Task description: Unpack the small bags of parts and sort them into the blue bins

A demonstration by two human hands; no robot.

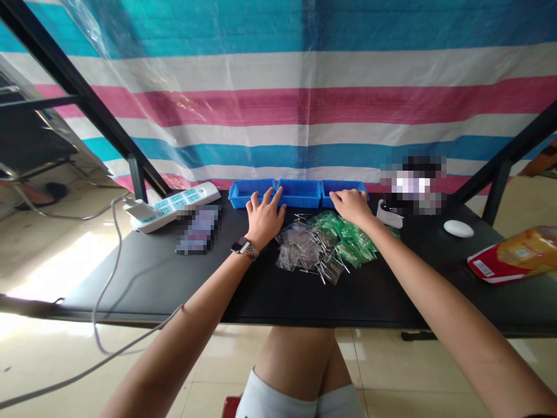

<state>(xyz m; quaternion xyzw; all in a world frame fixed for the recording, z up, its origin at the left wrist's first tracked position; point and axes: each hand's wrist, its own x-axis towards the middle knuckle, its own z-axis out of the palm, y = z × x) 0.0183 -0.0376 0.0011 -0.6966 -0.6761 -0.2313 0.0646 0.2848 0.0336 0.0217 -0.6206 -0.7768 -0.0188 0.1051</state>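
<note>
Three blue plastic bins stand side by side at the back of the table: a left bin (238, 198), a middle bin (300, 198) and a right bin (325, 201). My left hand (264, 217) is open, palm down, its spread fingertips at the front of the left and middle bins. My right hand (350, 204) is bent over the front wall of the right bin and grips it; some fingertips are hidden. Between my forearms lies a pile of small clear bags (300, 247) and green bags (354, 241), with thin silvery metal rods (322, 270) among them.
At left are a white power strip (183, 203) with a plugged-in adapter and a blurred phone-like object (198, 231). At right lie a white mouse-shaped object (458, 229) and a red and yellow package (513, 255). A striped sheet (261, 104) hangs behind; a cable (115, 261) crosses the left edge.
</note>
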